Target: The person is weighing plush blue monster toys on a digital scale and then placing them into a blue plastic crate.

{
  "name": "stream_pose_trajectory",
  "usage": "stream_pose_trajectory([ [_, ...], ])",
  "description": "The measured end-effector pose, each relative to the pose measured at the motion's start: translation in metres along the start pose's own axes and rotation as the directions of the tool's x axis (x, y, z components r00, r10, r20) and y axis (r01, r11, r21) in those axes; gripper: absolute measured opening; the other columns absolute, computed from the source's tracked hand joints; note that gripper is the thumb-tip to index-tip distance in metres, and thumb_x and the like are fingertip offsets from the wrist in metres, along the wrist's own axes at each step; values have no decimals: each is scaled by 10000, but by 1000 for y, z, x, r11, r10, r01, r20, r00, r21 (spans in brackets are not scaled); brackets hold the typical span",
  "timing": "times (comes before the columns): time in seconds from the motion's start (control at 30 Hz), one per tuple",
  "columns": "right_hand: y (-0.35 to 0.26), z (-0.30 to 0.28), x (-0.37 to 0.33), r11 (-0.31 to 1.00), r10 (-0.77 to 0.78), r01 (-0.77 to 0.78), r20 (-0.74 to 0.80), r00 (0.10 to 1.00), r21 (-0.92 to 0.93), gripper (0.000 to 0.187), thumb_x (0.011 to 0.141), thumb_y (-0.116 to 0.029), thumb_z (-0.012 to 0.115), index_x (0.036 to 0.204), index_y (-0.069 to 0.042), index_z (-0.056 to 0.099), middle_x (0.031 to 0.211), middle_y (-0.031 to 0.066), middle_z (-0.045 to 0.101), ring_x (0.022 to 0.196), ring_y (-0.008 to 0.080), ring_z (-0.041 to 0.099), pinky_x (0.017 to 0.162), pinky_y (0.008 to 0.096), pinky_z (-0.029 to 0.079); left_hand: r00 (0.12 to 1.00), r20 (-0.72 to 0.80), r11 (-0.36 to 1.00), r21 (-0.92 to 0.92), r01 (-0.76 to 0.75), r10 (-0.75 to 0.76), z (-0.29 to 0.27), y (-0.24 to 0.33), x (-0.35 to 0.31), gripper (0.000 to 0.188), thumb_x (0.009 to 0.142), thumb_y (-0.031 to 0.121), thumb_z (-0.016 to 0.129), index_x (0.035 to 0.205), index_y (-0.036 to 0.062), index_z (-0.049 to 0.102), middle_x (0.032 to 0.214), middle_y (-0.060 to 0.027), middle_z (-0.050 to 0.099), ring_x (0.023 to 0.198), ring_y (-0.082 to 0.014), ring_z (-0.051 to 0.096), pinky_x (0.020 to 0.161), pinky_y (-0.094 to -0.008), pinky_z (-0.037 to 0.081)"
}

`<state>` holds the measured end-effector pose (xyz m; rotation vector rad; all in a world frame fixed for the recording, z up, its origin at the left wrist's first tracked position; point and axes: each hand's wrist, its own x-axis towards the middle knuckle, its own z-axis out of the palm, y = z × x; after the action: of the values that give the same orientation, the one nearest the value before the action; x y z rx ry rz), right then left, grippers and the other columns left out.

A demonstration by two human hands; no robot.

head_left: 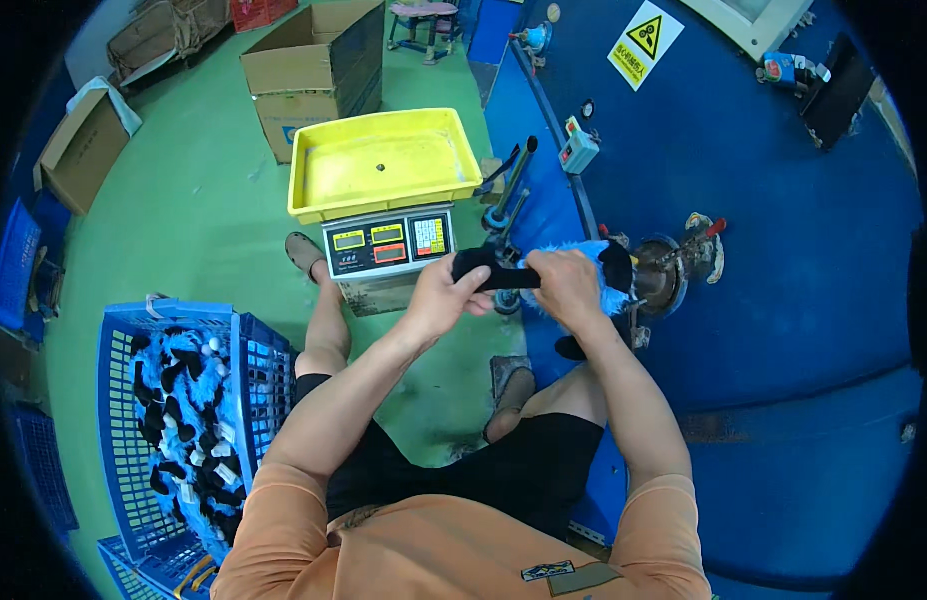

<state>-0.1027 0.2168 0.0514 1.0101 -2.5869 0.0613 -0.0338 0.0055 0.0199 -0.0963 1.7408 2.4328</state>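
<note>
Between my two hands I hold a plush toy skin with bright blue fur (pixel 612 299) and black limbs. My left hand (pixel 441 297) is closed around the end of one black limb (pixel 514 279), which is stretched sideways. My right hand (pixel 569 287) grips the toy where that limb meets the blue fur. Another black part (pixel 571 347) dangles below my right wrist. Just right of the toy, a round metal nozzle (pixel 661 277) sticks out from the blue machine; the toy's far side overlaps it, and I cannot tell whether they touch.
A weighing scale (pixel 389 245) carrying a yellow tray (pixel 309 190) stands ahead. At my left is a blue basket (pixel 114 400) full of blue and black plush pieces. The blue machine wall (pixel 784 300) fills the right side, with a switch box (pixel 580 148). An open carton (pixel 284 100) stands farther off.
</note>
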Motion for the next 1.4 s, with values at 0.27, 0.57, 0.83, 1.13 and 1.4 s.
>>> stream_pose_trajectory([
  [0.27, -30, -1, 16, 996, -83, 82, 6, 997, 42, 243, 670, -102, 749, 838, -100, 574, 747, 73, 669, 732, 287, 651, 700, 398, 487, 955, -285, 977, -170, -130, 78, -4, -16, -48, 188, 1000, 97, 544, 1126, -41, 528, 858, -160, 682, 674, -178, 667, 629, -262, 550],
  [0.57, -62, -2, 31, 983, -168, 169, -13, 986, 73, 251, 672, -111, 762, 822, -92, 561, 752, 71, 663, 734, 286, 656, 695, 387, 492, 935, -332, 952, -226, -208, 126, -22, -25, -85, 235, 1008, 147, 542, 1151, -38, 518, 877, -174, 685, 704, -219, 674, 672, -298, 562],
  [0.83, -69, 4, 31, 873, -166, 290, -318, 933, 393, 301, 748, -210, 745, 1017, -111, 652, 972, 56, 711, 900, 270, 674, 891, 394, 505, 989, -144, 799, -592, -108, 27, -15, -37, -105, 551, 1037, 488, 440, 1281, -5, 469, 1103, -233, 638, 931, -243, 667, 783, -340, 564],
  [1.13, -33, -48, -63, 926, -289, 328, -211, 934, 185, 319, 838, -215, 686, 1146, -141, 660, 1188, 38, 673, 1168, 248, 597, 1053, 423, 447, 991, -11, 957, -256, -133, 135, -13, -17, -30, 598, 980, 404, 559, 1433, 48, 399, 1206, -173, 596, 980, -257, 614, 848, -370, 528],
  [1.4, -29, -44, 5, 943, 224, -196, -79, 971, 270, 143, 880, -203, 667, 906, -62, 666, 939, 52, 712, 830, 282, 645, 739, 389, 493, 926, -71, 853, 420, -309, 370, -5, -32, -46, 465, 858, 62, 624, 1315, 52, 543, 1102, -128, 631, 857, -202, 590, 772, -319, 505],
])
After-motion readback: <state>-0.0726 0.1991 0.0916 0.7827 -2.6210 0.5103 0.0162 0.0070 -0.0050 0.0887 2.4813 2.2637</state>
